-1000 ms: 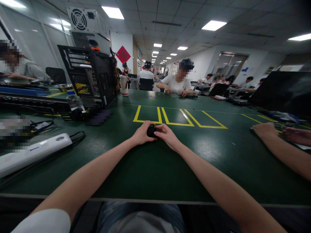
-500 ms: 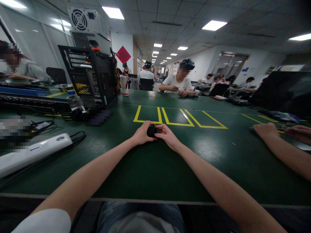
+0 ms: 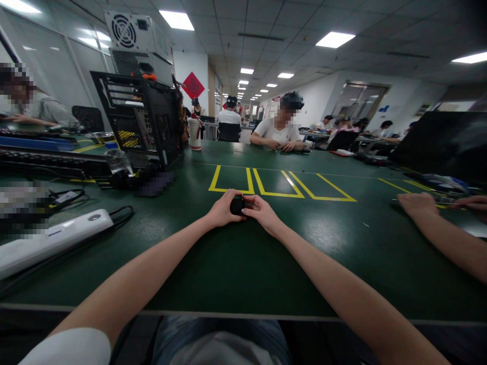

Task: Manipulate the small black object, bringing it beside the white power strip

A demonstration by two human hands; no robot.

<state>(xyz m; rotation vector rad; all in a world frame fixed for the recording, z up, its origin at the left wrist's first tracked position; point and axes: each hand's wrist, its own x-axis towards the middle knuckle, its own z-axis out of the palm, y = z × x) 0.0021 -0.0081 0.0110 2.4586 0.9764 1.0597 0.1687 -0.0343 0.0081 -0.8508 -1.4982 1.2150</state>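
A small black round object (image 3: pixel 237 205) is held between my two hands, low over the green table (image 3: pixel 243 268). My left hand (image 3: pixel 223 209) curls round its left side, fingers over the top and thumb below. From the right, my right hand (image 3: pixel 262 212) pinches its edge with the fingertips. Just beyond the hands, yellow tape outlines (image 3: pixel 279 194) mark the table. What the object is cannot be made out.
A black computer case (image 3: pixel 140 119) stands at the back left, near a white cup (image 3: pixel 195 134). A white power strip (image 3: pixel 57 241) lies left. Another person's forearm (image 3: pixel 445 228) rests at the right. Across the table sits a person (image 3: pixel 279 129).
My hands and the black object hold nearly the same place. Across the table, the person's hands have come closer together. The hand at the far right has shifted slightly.
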